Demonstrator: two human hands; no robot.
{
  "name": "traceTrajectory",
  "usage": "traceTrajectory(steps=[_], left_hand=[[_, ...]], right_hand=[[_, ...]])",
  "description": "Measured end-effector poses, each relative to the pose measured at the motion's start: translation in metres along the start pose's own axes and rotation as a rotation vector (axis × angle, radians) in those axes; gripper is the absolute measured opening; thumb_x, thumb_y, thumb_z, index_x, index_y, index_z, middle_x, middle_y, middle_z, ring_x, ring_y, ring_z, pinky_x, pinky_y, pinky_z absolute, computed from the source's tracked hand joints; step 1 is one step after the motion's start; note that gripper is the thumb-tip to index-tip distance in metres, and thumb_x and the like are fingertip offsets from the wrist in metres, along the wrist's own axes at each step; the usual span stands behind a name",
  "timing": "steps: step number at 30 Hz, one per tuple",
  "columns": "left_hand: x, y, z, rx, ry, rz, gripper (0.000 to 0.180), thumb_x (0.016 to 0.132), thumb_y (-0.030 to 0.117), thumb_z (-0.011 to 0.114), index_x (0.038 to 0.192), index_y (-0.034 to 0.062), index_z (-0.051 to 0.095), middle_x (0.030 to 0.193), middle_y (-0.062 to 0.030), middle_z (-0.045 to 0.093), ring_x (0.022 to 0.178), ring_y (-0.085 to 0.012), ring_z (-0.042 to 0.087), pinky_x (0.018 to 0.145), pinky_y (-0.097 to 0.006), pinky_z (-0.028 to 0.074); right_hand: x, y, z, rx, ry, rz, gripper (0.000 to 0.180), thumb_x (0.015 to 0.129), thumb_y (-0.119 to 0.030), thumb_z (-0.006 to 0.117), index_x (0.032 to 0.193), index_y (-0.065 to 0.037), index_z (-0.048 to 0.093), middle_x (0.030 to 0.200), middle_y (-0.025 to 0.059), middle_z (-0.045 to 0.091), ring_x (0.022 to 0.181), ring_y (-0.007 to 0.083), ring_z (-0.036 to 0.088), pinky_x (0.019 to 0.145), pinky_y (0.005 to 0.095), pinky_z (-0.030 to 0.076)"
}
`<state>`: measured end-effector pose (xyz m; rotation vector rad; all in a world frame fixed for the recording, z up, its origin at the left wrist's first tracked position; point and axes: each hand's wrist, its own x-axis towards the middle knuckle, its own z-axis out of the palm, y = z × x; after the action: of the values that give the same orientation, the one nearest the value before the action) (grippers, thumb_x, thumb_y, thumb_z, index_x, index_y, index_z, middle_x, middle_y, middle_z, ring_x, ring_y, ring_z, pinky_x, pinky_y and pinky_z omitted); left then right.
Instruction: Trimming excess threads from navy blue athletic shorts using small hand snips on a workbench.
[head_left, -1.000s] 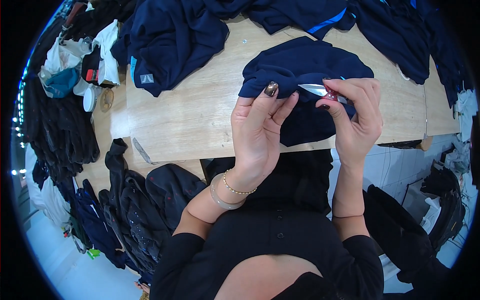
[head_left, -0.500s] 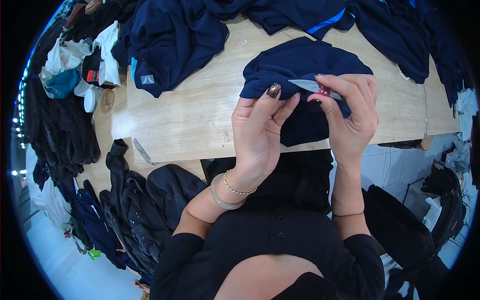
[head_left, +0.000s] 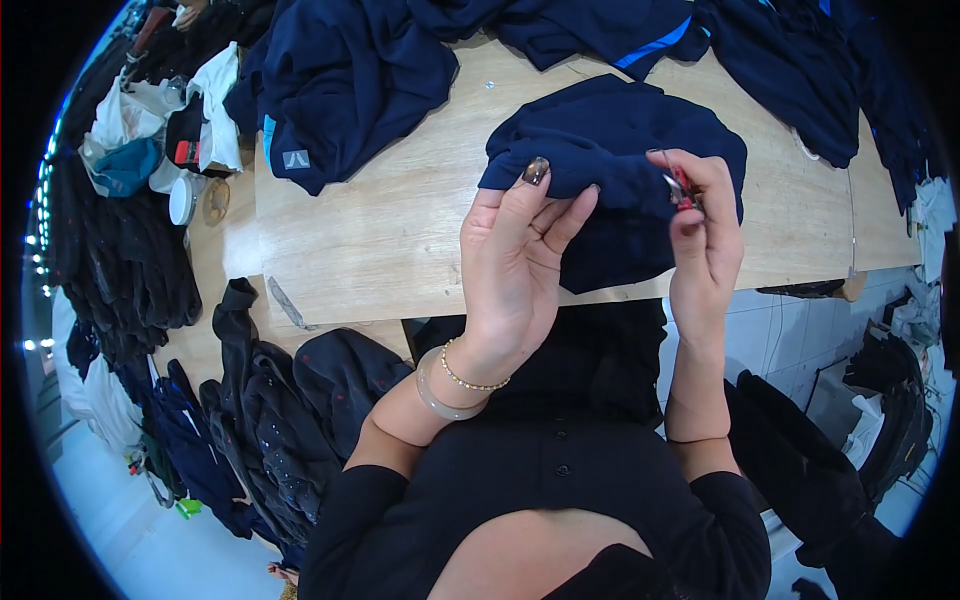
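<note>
A navy blue garment (head_left: 620, 125) lies bunched on the wooden table in front of me. My left hand (head_left: 515, 260) is closed on its near left edge, thumb on top of the fold and the other fingers partly under the cloth. To the right, my right hand (head_left: 708, 240) grips small thread snips (head_left: 682, 188) with red on the handle and silver blades. The snips are turned steeply and slightly blurred, apart from the edge that my left hand pinches. The cloth's underside is hidden.
More navy garments (head_left: 350, 90) lie along the table's far side, one with a grey patch. Dark clothes (head_left: 290, 400) are heaped at the left. A round white-lidded jar (head_left: 184, 199) stands near white cloths (head_left: 218, 110). The table's near edge (head_left: 600, 300) runs below my hands.
My right hand has drawn the snips a little to the right, off the fold, and turned the blades from pointing left to nearly end-on. My left hand keeps its hold on the garment.
</note>
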<state>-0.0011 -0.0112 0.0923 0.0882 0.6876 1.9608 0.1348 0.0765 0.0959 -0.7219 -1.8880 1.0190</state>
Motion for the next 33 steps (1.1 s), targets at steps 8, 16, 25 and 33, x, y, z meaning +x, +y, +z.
traceTrajectory(steps=[8,16,25,33], left_hand=[[-0.002,0.001,0.002,-0.005,-0.003,-0.021,0.015,0.098,0.012,0.054,0.106,0.0015,0.061,0.102,-0.0078,0.067,0.095,-0.0174,0.067,0.093,-0.033,0.055],[-0.001,0.002,0.002,-0.023,0.014,-0.046,0.012,0.097,0.012,0.055,0.102,0.0024,0.061,0.1,-0.0083,0.068,0.094,-0.0172,0.067,0.092,-0.032,0.055],[0.0,0.001,0.002,-0.035,0.017,-0.037,0.011,0.096,0.012,0.057,0.101,0.003,0.061,0.102,-0.0085,0.068,0.095,-0.0168,0.067,0.094,-0.033,0.054],[-0.002,0.006,-0.001,-0.151,0.016,-0.135,0.018,0.096,0.008,0.05,0.108,0.0003,0.06,0.105,-0.0113,0.067,0.103,-0.0208,0.064,0.101,-0.041,0.048]], right_hand=[[-0.002,0.001,0.007,-0.277,0.185,-0.245,0.039,0.064,-0.014,0.084,0.095,-0.001,0.065,0.083,0.0061,0.063,0.073,0.0188,0.054,0.057,0.0266,0.041],[0.004,0.003,0.018,-0.416,0.237,-0.448,0.036,0.059,-0.015,0.085,0.088,-0.001,0.067,0.079,0.0062,0.062,0.068,0.0197,0.054,0.056,0.0277,0.041],[0.005,0.003,0.022,-0.385,0.221,-0.395,0.035,0.064,-0.011,0.084,0.091,0.001,0.065,0.081,0.0066,0.061,0.069,0.0186,0.055,0.057,0.0278,0.042],[0.0,0.004,0.015,-0.284,-0.031,-0.04,0.04,0.067,0.009,0.074,0.103,-0.001,0.06,0.092,0.009,0.048,0.077,0.0184,0.053,0.063,0.0266,0.043]])
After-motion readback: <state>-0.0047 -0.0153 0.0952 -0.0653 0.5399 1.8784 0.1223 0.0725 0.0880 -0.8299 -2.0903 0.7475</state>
